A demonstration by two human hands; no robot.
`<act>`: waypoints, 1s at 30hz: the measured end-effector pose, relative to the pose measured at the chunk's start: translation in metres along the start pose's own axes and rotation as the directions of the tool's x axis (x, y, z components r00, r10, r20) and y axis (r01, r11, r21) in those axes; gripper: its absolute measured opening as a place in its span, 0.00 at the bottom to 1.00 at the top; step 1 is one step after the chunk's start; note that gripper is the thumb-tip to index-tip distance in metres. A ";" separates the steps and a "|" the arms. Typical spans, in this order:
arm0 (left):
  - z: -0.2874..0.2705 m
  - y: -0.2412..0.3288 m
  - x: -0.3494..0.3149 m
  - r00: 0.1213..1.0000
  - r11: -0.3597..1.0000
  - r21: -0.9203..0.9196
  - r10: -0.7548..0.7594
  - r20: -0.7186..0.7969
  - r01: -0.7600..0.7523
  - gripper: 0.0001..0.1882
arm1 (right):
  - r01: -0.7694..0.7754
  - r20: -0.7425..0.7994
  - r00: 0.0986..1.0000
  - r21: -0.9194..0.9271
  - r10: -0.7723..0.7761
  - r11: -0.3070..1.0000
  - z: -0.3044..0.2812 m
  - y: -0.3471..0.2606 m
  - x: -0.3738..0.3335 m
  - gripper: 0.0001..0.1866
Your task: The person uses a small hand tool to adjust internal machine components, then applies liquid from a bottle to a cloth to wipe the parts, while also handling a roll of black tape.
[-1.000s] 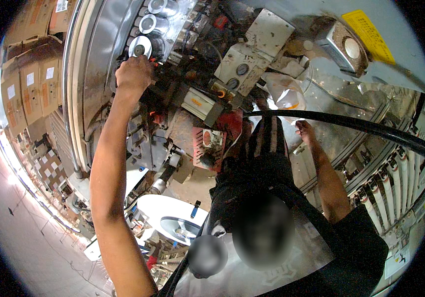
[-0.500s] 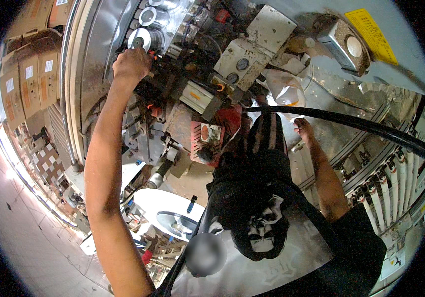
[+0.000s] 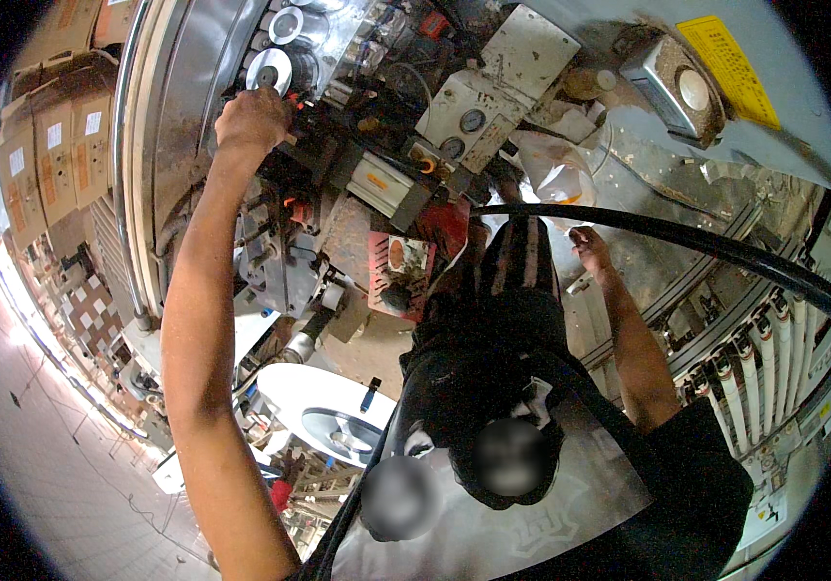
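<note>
Stretched far forward, my left hand (image 3: 253, 121) is closed at a dark part of the machine, just below a shiny metal disc (image 3: 269, 71) with a dark centre. What its fingers grip is hidden behind the hand. A second round metal piece (image 3: 287, 26) sits farther along the same bright metal bed. My right hand (image 3: 589, 252) hangs low at my right side with its fingers curled in. I cannot make out whether anything is in it. Near its fingertips lies a clear plastic bag (image 3: 563, 174), beyond a thick black hose (image 3: 687, 238).
A white box with gauges (image 3: 474, 118) and a pneumatic cylinder (image 3: 382, 188) stand ahead of me. Below them is a red printed sheet (image 3: 401, 274). A large white disc (image 3: 314, 402) is at my lower left. Cardboard boxes (image 3: 55, 160) stack at far left; several white hoses (image 3: 769, 358) line the right.
The view has shifted slightly. My left hand stays at the machine below the metal disc, and my right hand remains low at my side with fingers curled.
</note>
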State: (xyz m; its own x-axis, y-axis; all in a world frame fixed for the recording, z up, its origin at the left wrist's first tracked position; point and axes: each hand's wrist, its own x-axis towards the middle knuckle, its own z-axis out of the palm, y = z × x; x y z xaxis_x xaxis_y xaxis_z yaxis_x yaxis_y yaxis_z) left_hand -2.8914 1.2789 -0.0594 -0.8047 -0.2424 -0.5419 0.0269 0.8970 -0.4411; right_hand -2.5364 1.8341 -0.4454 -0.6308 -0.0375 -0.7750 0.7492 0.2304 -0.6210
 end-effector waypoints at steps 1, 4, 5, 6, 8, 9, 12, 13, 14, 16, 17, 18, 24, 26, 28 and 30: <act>-0.004 0.005 0.000 1.000 1.000 -0.004 0.002 0.006 -0.002 0.16 | 0.083 0.031 0.996 -0.191 -0.078 0.978 -0.004 -0.001 -0.005 0.16; 0.009 -0.009 -0.006 0.999 1.000 -0.028 0.002 -0.050 -0.003 0.15 | 0.295 0.264 0.951 -0.607 -0.163 0.738 0.006 -0.103 -0.039 0.15; 0.013 -0.009 -0.004 0.997 0.999 -0.034 0.021 -0.077 -0.024 0.15 | 0.312 0.339 0.936 -0.680 -0.092 0.664 0.007 -0.130 -0.049 0.15; 0.017 -0.009 -0.002 0.994 0.998 -0.040 0.039 -0.105 -0.044 0.16 | 0.335 0.404 0.914 -0.742 -0.012 0.581 0.006 -0.144 -0.054 0.15; 0.017 -0.006 -0.007 0.988 0.996 -0.080 0.026 -0.152 -0.038 0.17 | 0.508 0.593 0.805 -0.713 0.030 0.483 0.008 -0.151 -0.064 0.16; 0.011 -0.003 -0.021 0.985 0.993 -0.116 -0.008 -0.172 -0.012 0.18 | 0.528 0.646 0.758 -0.688 0.089 0.499 0.014 -0.193 -0.082 0.15; -0.003 -0.011 -0.056 0.952 0.963 -0.269 -0.065 -0.298 -0.018 0.20 | 0.508 0.716 0.693 -0.566 0.081 0.650 0.037 -0.319 -0.128 0.15; -0.007 -0.012 -0.064 0.935 0.942 -0.332 -0.067 -0.349 -0.056 0.21 | 0.472 0.711 0.701 -0.521 0.056 0.712 0.044 -0.352 -0.143 0.15; -0.017 -0.011 -0.079 0.942 0.891 -0.446 -0.072 -0.327 -0.087 0.21 | 0.441 0.671 0.734 -0.354 -0.104 0.825 0.052 -0.379 -0.152 0.16; -0.041 0.004 -0.114 0.953 0.744 -0.653 -0.073 -0.293 -0.143 0.21 | 0.420 0.413 0.805 0.109 -0.425 0.901 0.082 -0.413 -0.154 0.16; -0.049 0.017 -0.131 0.961 0.600 -0.772 -0.020 -0.275 -0.208 0.20 | 0.445 0.181 0.826 0.372 -0.534 0.815 0.099 -0.425 -0.150 0.13; -0.053 0.028 -0.150 0.966 0.433 -0.868 0.027 -0.256 -0.242 0.19 | 0.393 0.158 0.843 0.472 -0.514 0.789 0.112 -0.443 -0.146 0.12; -0.045 0.048 -0.205 0.935 0.283 -0.926 0.320 -0.154 -0.249 0.14 | 0.266 0.418 0.742 0.534 -0.524 0.802 0.134 -0.486 -0.114 0.13; -0.035 0.046 -0.205 0.918 0.297 -0.901 0.333 -0.214 -0.317 0.15 | 0.290 0.410 0.768 0.463 -0.493 0.837 0.136 -0.486 -0.114 0.15; -0.033 0.044 -0.207 0.911 0.302 -0.897 0.357 -0.208 -0.323 0.14 | 0.351 0.410 0.728 0.465 -0.549 0.813 0.137 -0.487 -0.112 0.13; -0.027 0.043 -0.207 0.901 0.284 -0.897 0.372 -0.222 -0.338 0.14 | 0.324 0.392 0.733 0.518 -0.556 0.792 0.138 -0.490 -0.113 0.12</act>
State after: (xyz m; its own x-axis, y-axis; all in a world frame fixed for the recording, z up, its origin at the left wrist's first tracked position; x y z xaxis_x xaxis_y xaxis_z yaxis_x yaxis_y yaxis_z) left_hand -2.7399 1.3779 0.0533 -0.8472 0.1969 -0.4935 -0.2525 0.6681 0.6999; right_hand -2.8045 1.5917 -0.0700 -0.7998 -0.5367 -0.2689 0.4936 -0.3329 -0.8035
